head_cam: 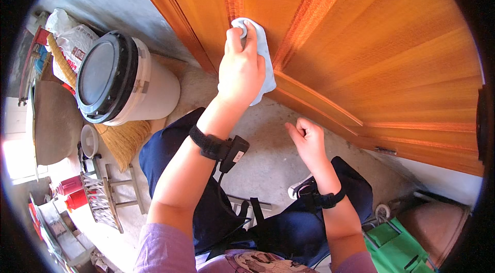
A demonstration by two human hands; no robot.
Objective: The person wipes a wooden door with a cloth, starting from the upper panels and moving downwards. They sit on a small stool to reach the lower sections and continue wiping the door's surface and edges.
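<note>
My left hand (241,60) presses a folded light-blue cloth (265,52) against the lower part of a varnished wooden door (348,41), by a narrow moulding strip. Part of the cloth hangs below and to the right of the fingers. Loosely curled, my right hand (307,137) is held above the concrete floor, near the door's bottom rail, with nothing seen in it. Both wrists wear black straps, and the left one carries a small black device with a cable.
A white bucket with a black lid (108,75) stands at left, beside a straw broom (123,137), plastic bags (73,45) and a small slatted chair (100,199). At lower right is a green fabric bag (398,242) on a metal frame. A metal bolt (385,151) sits on the door's lower edge.
</note>
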